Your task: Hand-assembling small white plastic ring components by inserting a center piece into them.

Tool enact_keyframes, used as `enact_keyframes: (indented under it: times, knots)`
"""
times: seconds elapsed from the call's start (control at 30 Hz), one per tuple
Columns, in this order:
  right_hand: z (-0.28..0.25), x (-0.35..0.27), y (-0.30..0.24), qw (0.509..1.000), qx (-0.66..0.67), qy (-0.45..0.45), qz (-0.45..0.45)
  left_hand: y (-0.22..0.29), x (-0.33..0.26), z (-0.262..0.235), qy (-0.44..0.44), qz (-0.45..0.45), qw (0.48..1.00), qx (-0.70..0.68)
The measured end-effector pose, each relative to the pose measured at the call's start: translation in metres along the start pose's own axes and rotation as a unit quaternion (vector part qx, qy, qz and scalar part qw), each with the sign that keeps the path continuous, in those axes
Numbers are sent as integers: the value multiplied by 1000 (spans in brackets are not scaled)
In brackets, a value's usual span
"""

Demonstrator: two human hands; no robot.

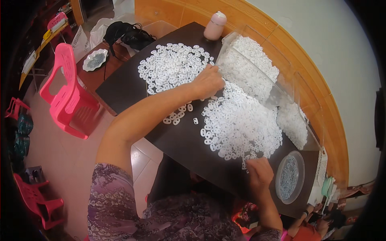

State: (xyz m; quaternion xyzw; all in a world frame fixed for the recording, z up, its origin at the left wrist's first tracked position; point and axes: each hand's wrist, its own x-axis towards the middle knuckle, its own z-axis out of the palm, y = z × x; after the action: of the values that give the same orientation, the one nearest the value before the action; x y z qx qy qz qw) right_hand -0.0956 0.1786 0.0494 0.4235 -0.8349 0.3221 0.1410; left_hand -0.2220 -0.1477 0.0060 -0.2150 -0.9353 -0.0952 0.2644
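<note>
A heap of small white plastic pieces with two holes each (243,120) lies on the dark table (181,150). My left hand (207,82) reaches across to the heap's far edge, its fingers curled; what they hold, if anything, is hidden. At the near edge of the same heap is my right hand (260,172), fingers pinched together beside a few white pieces. Whether one of these is between the fingertips cannot be made out. Beyond my left forearm spreads a second group of larger-looking white pieces (171,66). Several more lie near the forearm, including a lone piece (196,120).
Clear bins of white pieces (249,66) stand along the table's back. To the right is a round clear tub (290,176) of small grey metal parts. A pink flask (215,26) stands at the far edge. Pink chairs (69,92) are at left; another person's arm (301,221) shows lower right.
</note>
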Motion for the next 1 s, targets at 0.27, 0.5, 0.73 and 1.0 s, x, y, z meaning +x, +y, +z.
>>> enact_keyframes:
  times: [0.27, 0.5, 0.73, 1.0]
  knots:
    - [6, -1, -3, 1000, -5, -5, -3, -7, -20, -16, -67, -24, 997, -33]
    - [6, -1, -7, 1000, -5, -6, -17, -7, -16, -7, -72, -45, 990, -116]
    - [8, -2, -8, 1000, -1, -4, -16, 11, -9, -18, -115, -57, 988, -89]
    - [7, -5, -6, 1000, 6, 3, -16, 2, -7, -7, -89, -30, 995, -17]
